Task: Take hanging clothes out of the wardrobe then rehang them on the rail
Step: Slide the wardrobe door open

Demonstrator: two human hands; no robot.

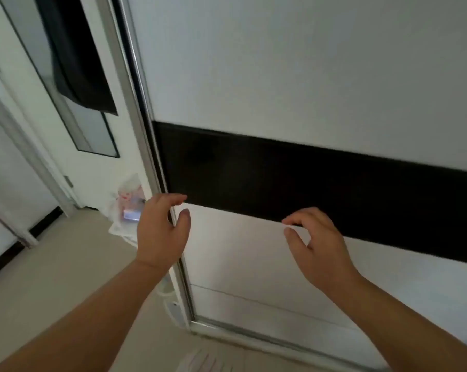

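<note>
A white sliding wardrobe door [294, 76] with a broad black band [294, 181] across its middle fills the right of the view and is closed, so no clothes inside are visible. My left hand [161, 232] is at the door's metal left edge [135, 103], fingers loosely curled around nothing, thumb close to the frame. My right hand [315, 240] hovers before the lower white panel just under the black band, fingers relaxed and holding nothing. A dark garment [76, 57] hangs at the upper left over a mirror.
A tall mirror [92, 130] is fixed to a white door on the left. A plastic bag [127, 208] with items lies on the beige floor [52, 264] beside the wardrobe's corner. A metal-framed doorway [17, 146] stands at the far left.
</note>
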